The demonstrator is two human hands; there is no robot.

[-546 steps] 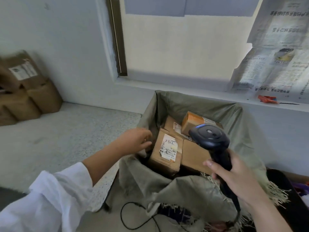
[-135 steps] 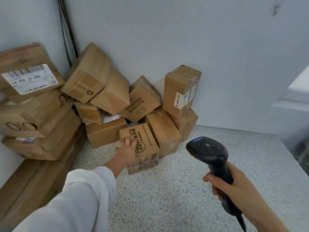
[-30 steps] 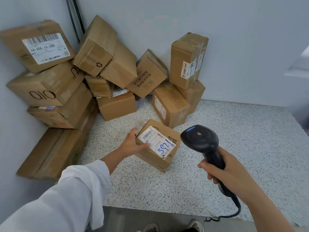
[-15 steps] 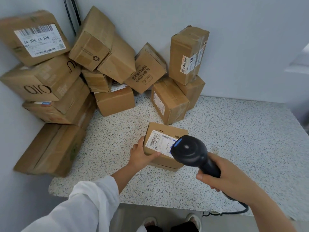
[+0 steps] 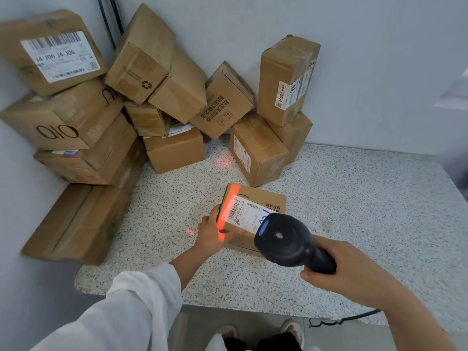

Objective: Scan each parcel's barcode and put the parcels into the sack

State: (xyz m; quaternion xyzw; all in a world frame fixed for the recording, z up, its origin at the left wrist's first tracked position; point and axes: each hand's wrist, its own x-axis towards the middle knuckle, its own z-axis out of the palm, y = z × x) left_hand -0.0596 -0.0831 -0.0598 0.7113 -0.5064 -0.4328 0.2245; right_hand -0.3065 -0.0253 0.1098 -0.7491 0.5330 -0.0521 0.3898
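Meanwhile the left hand (image 5: 211, 235) gripped a small parcel (image 5: 255, 214) on the speckled counter (image 5: 354, 198), while the right hand (image 5: 347, 271) clasped the scanner (image 5: 283, 239), red light on its label (image 5: 247, 211).

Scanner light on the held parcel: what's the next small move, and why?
Probably tilt the black handheld barcode scanner in the right hand slightly rightward. Its red light band falls on the left edge of the small brown cardboard parcel and the left hand gripping it, only partly covering the barcode on the white label.
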